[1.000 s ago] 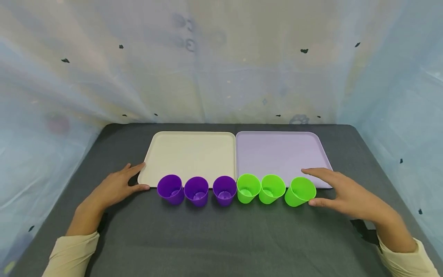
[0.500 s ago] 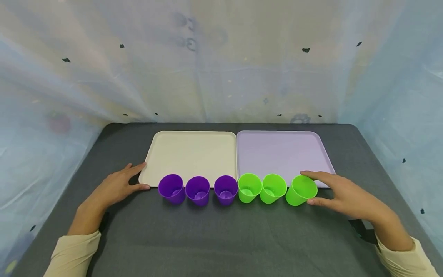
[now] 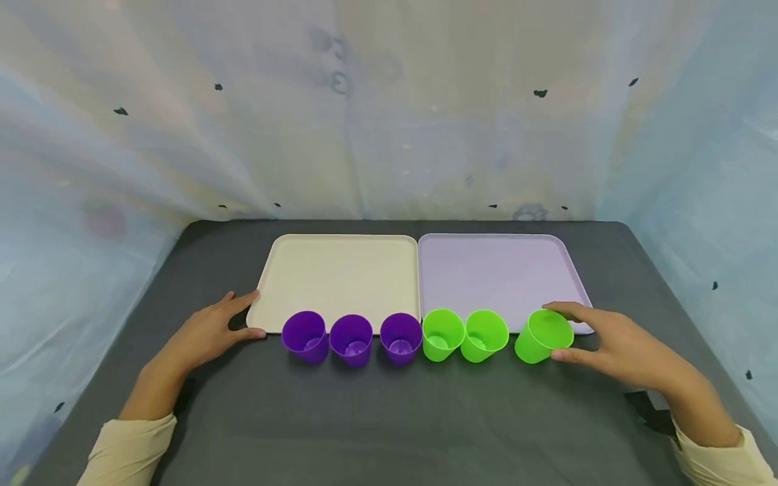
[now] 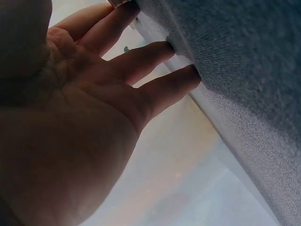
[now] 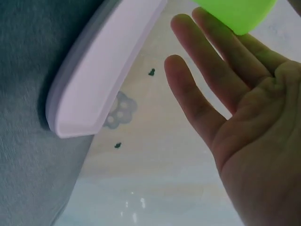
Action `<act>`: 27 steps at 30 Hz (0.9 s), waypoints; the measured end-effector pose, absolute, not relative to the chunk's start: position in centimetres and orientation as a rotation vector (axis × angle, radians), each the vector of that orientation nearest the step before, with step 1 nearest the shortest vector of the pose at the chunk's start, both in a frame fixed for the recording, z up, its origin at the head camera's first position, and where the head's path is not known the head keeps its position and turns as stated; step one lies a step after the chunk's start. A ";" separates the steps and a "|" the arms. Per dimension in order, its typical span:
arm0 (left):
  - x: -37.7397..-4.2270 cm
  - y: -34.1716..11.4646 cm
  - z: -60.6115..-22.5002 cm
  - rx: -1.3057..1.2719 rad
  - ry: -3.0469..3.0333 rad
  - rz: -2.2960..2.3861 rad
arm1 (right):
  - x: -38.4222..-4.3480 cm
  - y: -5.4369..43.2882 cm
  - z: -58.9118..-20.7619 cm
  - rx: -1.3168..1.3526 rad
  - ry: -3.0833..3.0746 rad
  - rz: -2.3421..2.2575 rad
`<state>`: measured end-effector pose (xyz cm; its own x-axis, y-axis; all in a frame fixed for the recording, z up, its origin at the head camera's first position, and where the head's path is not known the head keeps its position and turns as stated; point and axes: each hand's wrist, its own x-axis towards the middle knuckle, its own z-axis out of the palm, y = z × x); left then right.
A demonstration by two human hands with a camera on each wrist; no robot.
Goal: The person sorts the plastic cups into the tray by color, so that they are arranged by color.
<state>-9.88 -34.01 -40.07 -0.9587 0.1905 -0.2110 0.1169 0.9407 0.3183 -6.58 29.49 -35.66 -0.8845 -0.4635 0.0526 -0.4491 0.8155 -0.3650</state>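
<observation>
Head view: right hand [image 3: 629, 347] pinches the end green cup [image 3: 538, 341] by the near edge of the lavender tray [image 3: 495, 273]; left hand [image 3: 203, 334] spread at the near left corner of the cream tray [image 3: 340, 273]. Step, seemingly: grasping that cup; next probably calls for a steady lift

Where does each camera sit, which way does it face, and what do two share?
Head: on the head, facing forward and down at the cream tray, lilac tray, purple cups and green cups; left hand, right hand and sleeves show.
Left wrist: on that wrist, facing past the visible left hand toward tablecloth and curtain.
Right wrist: on that wrist, facing past the visible right hand toward the lilac tray's corner.
Head and right wrist share the lilac tray, right hand and gripped green cup.
</observation>
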 end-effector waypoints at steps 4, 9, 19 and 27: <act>-9.9 -33.8 -40.2 0.239 2.850 0.462 | -6.7 30.0 -35.2 -0.735 3.004 -0.543; -10.0 -33.8 -40.3 0.242 2.846 0.451 | -7.6 29.9 -35.0 -0.848 3.012 -0.602; -10.2 -33.7 -40.3 0.228 2.827 0.437 | -7.5 27.3 -37.6 -0.820 2.855 -0.611; -10.1 -33.8 -40.3 0.223 2.823 0.445 | -7.6 24.5 -38.6 -0.973 2.831 -0.529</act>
<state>-10.11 -33.78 -40.29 -0.9505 0.1927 -0.2438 0.1083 0.9408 0.3211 -7.55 24.54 -38.57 -0.7905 -0.6123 0.0163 -0.5769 0.7353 -0.3558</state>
